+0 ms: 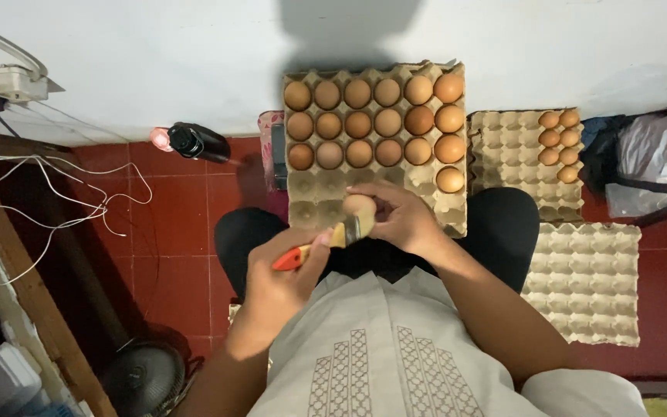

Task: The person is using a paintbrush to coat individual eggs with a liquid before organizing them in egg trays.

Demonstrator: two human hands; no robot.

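Hands: your left hand (275, 282) is clamped on a red-handled brush (326, 243); your right hand (403, 220) is closed around one egg (359, 205), bristles touching it.
Egg's place: centre of the frame, over the near edge of the tray on your lap (310, 202).
Done: that tray holds three full rows plus one egg at its right.
Left: its nearest cups lie bare.
Right of frame: second tray (507, 154) with a few eggs; third tray (584, 282) on the floor, none.
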